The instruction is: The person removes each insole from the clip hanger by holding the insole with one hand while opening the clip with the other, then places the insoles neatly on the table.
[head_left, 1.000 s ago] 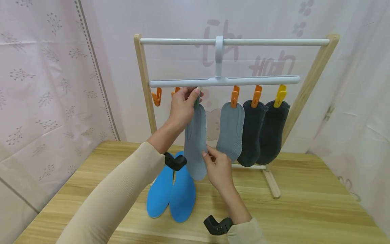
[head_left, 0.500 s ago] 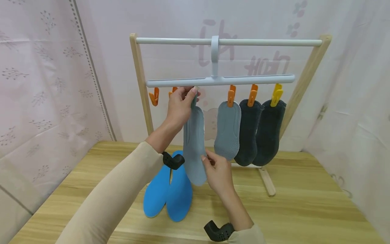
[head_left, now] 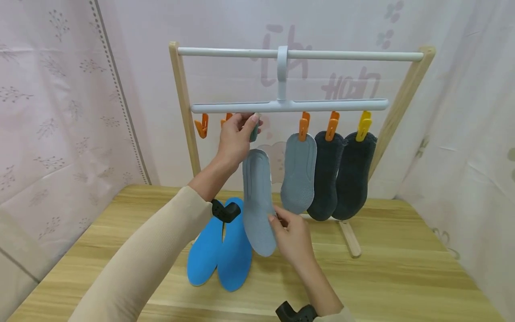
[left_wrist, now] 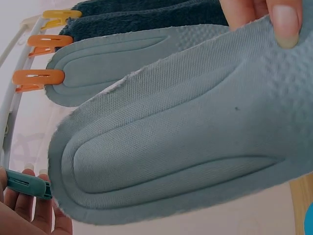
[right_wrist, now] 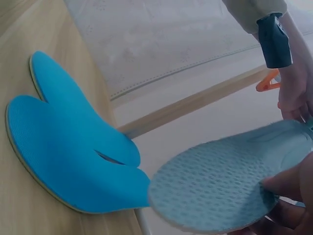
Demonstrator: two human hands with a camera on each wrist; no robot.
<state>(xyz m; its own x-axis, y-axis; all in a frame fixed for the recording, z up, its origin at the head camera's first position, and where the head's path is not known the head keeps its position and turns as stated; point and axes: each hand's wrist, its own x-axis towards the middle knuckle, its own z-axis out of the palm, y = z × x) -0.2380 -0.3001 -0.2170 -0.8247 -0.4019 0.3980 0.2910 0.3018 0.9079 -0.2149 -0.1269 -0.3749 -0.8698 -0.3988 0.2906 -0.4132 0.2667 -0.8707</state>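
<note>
My left hand (head_left: pixel 236 136) is up under the hanger bar, pinching a dark green clothespin (left_wrist: pixel 28 184) between thumb and fingers. Just below the clothespin's tip is the heel end of a grey insole (head_left: pixel 257 201), with a small gap showing in the head view. My right hand (head_left: pixel 293 232) holds this insole at its right edge, near the wide toe end, thumb on the front. A second grey insole (head_left: pixel 298 174) hangs to the right from an orange clothespin (head_left: pixel 304 127). Two dark fuzzy insoles (head_left: pixel 352 179) hang beyond it, partly overlapping.
The white hanger (head_left: pixel 322 105) hooks over the white rail (head_left: pixel 354 55) of a wooden-legged rack. A free orange clothespin (head_left: pixel 202 126) hangs at its left end, another beside my left hand. Two blue insoles (head_left: pixel 235 259) lean below on the wooden table (head_left: pixel 402 268).
The grey insole has come down out of the green clothespin, pulled lower by my right hand. My left hand stays at the clothespin. The whole view has shifted slightly.
</note>
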